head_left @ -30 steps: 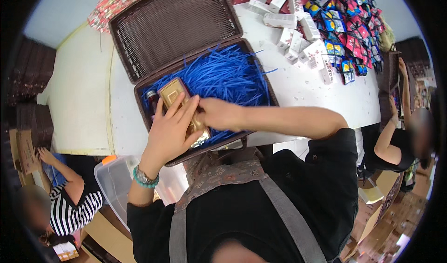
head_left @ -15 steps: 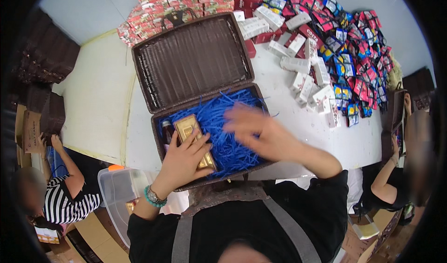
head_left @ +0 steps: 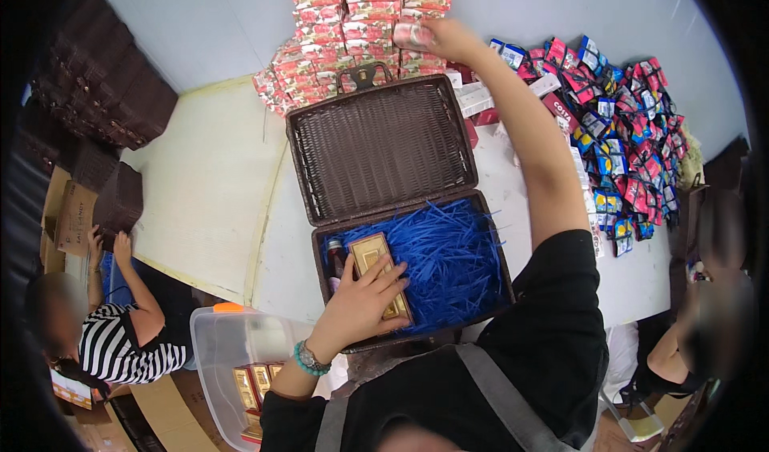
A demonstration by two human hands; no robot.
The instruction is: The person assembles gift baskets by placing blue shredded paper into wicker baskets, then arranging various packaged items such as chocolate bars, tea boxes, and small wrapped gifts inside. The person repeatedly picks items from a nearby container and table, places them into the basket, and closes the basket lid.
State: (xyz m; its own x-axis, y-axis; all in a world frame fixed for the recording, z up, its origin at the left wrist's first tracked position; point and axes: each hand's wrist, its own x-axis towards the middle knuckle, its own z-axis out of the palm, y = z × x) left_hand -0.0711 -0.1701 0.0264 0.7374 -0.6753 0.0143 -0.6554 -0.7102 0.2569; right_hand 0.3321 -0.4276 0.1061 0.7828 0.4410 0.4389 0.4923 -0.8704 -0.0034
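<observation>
A dark brown wicker suitcase-style hamper [head_left: 381, 205] lies with its lid raised, its base filled with blue shredded paper [head_left: 452, 252]. My left hand [head_left: 370, 301] rests on a gold box [head_left: 370, 252] inside, fingers spread across its top. Left of that box, a small dark bottle with a pale cap [head_left: 336, 256] is partly covered by my hand. Beyond the lid, my right arm reaches far forward. My right hand [head_left: 452, 39] grips a pink floral packet [head_left: 414, 36], slightly blurred, in front of the stacked floral packets [head_left: 372, 12].
White and dark red boxes [head_left: 561, 112] and a heap of pink and blue packets [head_left: 625, 148] lie at the right. A clear plastic bin [head_left: 210, 356] below left contains gold boxes. Brown hampers [head_left: 104, 76] are stacked far left. Other people work at both sides.
My right hand has gone from above the blue shredded paper to the floral stack and taken hold of a packet. My left hand stays on the gold box. The view has shifted.
</observation>
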